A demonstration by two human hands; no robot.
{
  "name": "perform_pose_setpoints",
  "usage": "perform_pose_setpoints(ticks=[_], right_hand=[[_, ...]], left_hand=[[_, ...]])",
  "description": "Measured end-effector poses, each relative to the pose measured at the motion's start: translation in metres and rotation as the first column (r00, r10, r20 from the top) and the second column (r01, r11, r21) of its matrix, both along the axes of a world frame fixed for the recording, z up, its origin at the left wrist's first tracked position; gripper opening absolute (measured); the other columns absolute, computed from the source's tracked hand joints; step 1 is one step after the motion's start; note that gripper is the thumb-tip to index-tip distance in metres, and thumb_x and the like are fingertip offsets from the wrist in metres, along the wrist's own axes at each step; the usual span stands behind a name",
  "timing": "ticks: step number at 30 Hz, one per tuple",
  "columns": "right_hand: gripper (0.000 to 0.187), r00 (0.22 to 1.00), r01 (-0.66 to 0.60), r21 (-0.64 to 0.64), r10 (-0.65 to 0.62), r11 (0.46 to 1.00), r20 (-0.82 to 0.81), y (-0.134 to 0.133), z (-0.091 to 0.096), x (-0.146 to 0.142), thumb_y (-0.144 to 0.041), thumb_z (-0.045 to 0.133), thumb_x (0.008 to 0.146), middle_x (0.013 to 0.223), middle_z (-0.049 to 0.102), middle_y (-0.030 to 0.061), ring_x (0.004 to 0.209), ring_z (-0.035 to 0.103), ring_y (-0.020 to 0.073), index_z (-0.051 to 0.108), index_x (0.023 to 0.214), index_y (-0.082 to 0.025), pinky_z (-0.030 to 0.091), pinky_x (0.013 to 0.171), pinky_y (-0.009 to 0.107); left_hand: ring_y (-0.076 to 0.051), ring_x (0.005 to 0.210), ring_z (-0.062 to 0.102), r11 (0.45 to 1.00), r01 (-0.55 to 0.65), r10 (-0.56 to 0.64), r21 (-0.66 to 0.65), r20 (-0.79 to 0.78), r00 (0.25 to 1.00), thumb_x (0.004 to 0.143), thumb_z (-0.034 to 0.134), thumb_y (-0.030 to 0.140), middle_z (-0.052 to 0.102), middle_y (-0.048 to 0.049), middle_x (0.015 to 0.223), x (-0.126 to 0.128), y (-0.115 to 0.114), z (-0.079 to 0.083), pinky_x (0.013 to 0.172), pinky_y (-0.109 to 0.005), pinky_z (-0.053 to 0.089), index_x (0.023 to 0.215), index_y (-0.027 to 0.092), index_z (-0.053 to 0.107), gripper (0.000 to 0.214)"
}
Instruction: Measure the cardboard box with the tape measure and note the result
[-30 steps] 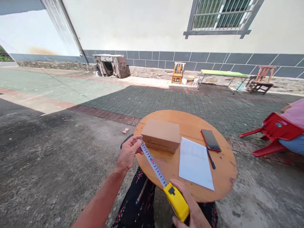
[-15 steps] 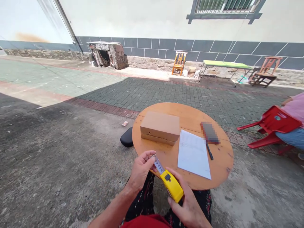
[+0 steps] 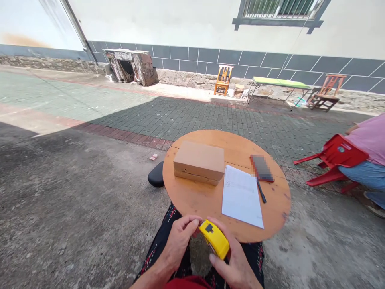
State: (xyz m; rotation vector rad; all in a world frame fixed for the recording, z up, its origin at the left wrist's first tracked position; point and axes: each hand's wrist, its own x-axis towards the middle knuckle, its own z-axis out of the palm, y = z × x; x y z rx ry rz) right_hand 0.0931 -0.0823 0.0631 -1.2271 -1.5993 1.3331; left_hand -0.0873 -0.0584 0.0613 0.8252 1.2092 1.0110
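My right hand [image 3: 235,265] is wrapped around the yellow tape [image 3: 214,239], palm under the case and thumb along its side, gripping it firmly. My left hand [image 3: 178,241] is curled in from the other side, thumb and fingertips pinched together at the front end of the case. I cannot tell whether they hold the blade's hook or only press the housing, since no blade shows. The tape sits between both hands over my lap, just off the near edge of the round table [image 3: 192,200], tilted with its front end up and to the left.

On the table, a brown box [image 3: 199,162] lies flat towards the left edge, closed. Just right of it a white sheet [image 3: 241,196] reaches towards the near-right edge. A pen [image 3: 261,191] lies along the sheet's right side. Its top end touches a phone [image 3: 261,168], which is blurred, near the far-right edge. A black pad [image 3: 156,177] pokes out from under the table's left edge. Well off to the right, a person in a pink top [image 3: 369,138] sits on a red chair [image 3: 332,159].
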Motion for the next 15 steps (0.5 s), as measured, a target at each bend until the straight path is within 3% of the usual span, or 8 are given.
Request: perform_pose_setpoints(ticks=[5,10,13,15], right_hand=[[0.062,0.998,0.02,-0.065,-0.024,0.998,-0.062,0.012,0.009,0.005,-0.027,0.068,0.077,0.141,0.055,0.0106,0.13,0.051,0.0298,0.052,0.137,-0.024,0.04,0.109,0.043],[0.061,0.999,0.041,0.062,-0.042,0.997,0.019,0.05,0.044,0.008,-0.031,0.067,0.081,0.138,0.057,0.0099,0.121,0.057,0.0275,0.048,0.138,-0.026,0.047,0.101,0.036],[0.058,0.985,0.012,0.218,-0.049,0.976,0.166,0.087,0.066,0.002,-0.031,0.065,0.084,0.137,0.057,0.0086,0.121,0.056,0.0264,0.046,0.139,-0.027,0.044,0.104,0.038],[0.058,0.957,-0.014,0.324,-0.081,0.946,0.279,0.117,0.077,-0.007,-0.033,0.065,0.085,0.134,0.058,0.0078,0.12,0.056,0.0263,0.045,0.139,-0.027,0.043,0.105,0.04]], left_hand=[[-0.019,0.074,0.055,0.999,-0.043,0.042,-0.024,-0.038,0.998,0.074,0.066,0.053,0.067,-0.0047,0.078,-0.009,0.002,-0.01,0.071,-0.03,0.042,0.093,0.016,0.073,0.042],[-0.018,0.072,0.054,0.998,-0.009,0.008,-0.061,-0.009,1.0,0.071,0.069,0.05,0.066,-0.0048,0.079,-0.014,-0.003,-0.019,0.068,-0.029,0.04,0.088,0.016,0.073,0.039],[-0.017,0.072,0.054,0.999,0.031,-0.027,-0.038,0.084,0.996,0.069,0.073,0.051,0.065,-0.005,0.081,-0.022,-0.006,-0.008,0.07,-0.028,0.042,0.084,0.017,0.074,0.037],[-0.017,0.075,0.055,0.993,0.104,-0.112,0.062,0.142,0.983,0.071,0.074,0.05,0.065,-0.0051,0.08,-0.031,-0.005,0.012,0.072,-0.028,0.043,0.082,0.019,0.075,0.033]])
